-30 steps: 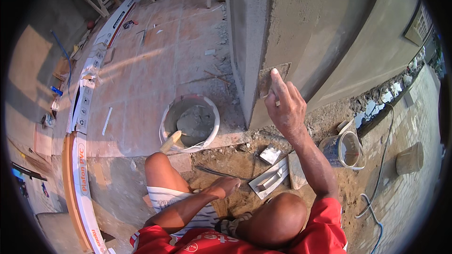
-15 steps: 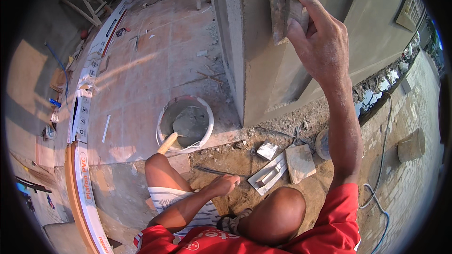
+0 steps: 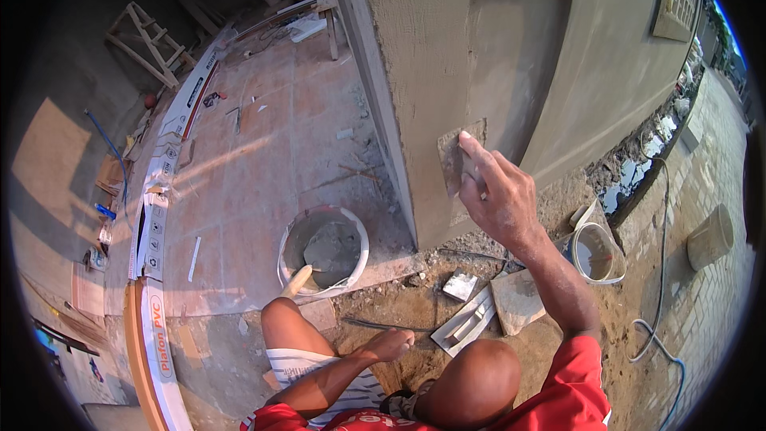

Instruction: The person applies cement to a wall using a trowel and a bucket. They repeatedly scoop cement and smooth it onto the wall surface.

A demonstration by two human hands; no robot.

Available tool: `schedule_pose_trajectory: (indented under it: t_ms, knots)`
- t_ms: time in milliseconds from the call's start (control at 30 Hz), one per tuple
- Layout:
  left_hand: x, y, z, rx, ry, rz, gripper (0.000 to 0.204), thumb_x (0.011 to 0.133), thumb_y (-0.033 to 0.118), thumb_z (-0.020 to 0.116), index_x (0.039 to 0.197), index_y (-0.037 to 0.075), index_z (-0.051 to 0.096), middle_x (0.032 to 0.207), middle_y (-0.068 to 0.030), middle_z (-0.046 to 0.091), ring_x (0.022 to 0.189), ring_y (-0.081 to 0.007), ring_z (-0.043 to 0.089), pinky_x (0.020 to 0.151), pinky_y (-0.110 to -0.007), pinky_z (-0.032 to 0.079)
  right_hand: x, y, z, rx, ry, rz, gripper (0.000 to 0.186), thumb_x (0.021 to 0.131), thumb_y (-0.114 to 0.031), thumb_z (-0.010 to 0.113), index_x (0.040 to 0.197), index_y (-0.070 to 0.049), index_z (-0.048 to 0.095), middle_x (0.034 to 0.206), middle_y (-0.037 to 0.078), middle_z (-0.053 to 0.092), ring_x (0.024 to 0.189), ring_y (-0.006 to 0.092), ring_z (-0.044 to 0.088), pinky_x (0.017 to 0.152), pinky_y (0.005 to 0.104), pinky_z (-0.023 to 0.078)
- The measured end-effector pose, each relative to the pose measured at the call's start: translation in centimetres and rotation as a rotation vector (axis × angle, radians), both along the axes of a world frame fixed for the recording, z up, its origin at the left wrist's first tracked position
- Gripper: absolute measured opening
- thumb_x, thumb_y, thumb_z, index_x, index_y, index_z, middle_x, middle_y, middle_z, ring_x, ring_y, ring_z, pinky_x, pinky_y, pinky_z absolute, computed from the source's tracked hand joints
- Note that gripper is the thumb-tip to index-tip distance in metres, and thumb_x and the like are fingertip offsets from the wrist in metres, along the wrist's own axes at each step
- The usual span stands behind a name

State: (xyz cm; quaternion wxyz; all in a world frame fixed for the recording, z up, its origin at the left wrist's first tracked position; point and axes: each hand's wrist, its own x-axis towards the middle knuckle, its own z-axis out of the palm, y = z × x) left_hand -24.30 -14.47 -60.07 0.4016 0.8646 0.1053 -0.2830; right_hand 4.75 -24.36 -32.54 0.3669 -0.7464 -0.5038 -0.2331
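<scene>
Plastered wall [image 3: 423, 80]: mostly smooth, top rough, seemingly unfinished.
Right hand [image 3: 507, 195] clasps float [image 3: 452, 166] against it; left hand [image 3: 391, 345] curled, contents unclear.

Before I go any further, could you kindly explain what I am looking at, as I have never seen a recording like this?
There is no machine here, only a person's two bare hands. A wide fisheye camera worn on the head looks down at them, so straight edges bend near the rim. The right hand holds a plastering float against the grey plastered wall. The left hand is curled, with nothing visible in it. On the ground lie a flat trowel and a square slab; a bucket nearby contains wet mortar.
</scene>
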Motion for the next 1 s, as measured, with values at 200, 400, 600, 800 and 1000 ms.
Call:
schedule_pose_trajectory:
  t_ms: [200, 400, 600, 800, 1000]
  knots:
    - [0.3, -0.3, 0.9, 0.040, -0.056, 0.018, 0.023, 0.088, 0.021, 0.053, 0.107, 0.008, 0.057, 0.096, -0.0172, 0.067, 0.095, -0.0378, 0.063, 0.079, -0.047, 0.048, 1.0, 2.7, 13.5, 0.181, -0.025, 0.009, 0.055, 0.076, -0.006, 0.058, 0.131, -0.012, 0.057, 0.089, 0.014, 0.067, 0.069, 0.0284, 0.065, 0.065, 0.0413, 0.054]
    - [0.5, -0.5, 2.1, -0.059, -0.042, 0.064, 0.019, 0.086, 0.015, 0.053, 0.102, 0.007, 0.056, 0.086, -0.0197, 0.065, 0.087, -0.0384, 0.064, 0.075, -0.049, 0.047, -0.7, 3.4, -2.7, -0.017, -0.119, 0.069, 0.060, 0.081, -0.006, 0.062, 0.138, -0.013, 0.048, 0.078, 0.007, 0.058, 0.067, 0.0244, 0.064, 0.053, 0.0380, 0.054]
    - [0.1, -0.9, 2.7, -0.003, -0.112, 0.063, 0.017, 0.086, 0.011, 0.051, 0.100, 0.006, 0.058, 0.088, -0.0201, 0.065, 0.087, -0.0385, 0.064, 0.074, -0.048, 0.047, -1.9, 1.6, 2.2, 0.012, -0.104, 0.097, 0.059, 0.077, -0.003, 0.062, 0.134, -0.013, 0.053, 0.074, 0.008, 0.058, 0.063, 0.0236, 0.064, 0.053, 0.0369, 0.054]
    - [0.7, -0.3, 0.8, -0.040, -0.114, 0.028, 0.022, 0.089, 0.016, 0.048, 0.108, 0.008, 0.057, 0.094, -0.0201, 0.066, 0.092, -0.0408, 0.062, 0.080, -0.048, 0.047, 0.0, 3.1, 18.8, 0.221, -0.128, -0.042, 0.057, 0.075, -0.009, 0.060, 0.132, -0.009, 0.055, 0.085, 0.014, 0.067, 0.066, 0.0283, 0.065, 0.066, 0.0416, 0.053]
    - [-0.3, 0.0, 0.0, -0.018, -0.141, -0.006, 0.024, 0.089, 0.015, 0.049, 0.111, 0.010, 0.056, 0.093, -0.0191, 0.066, 0.089, -0.0385, 0.063, 0.080, -0.046, 0.048, -0.4, 4.6, 9.2, 0.111, -0.177, 0.016, 0.057, 0.078, -0.007, 0.060, 0.134, -0.009, 0.052, 0.079, 0.012, 0.063, 0.063, 0.0259, 0.065, 0.055, 0.0397, 0.053]
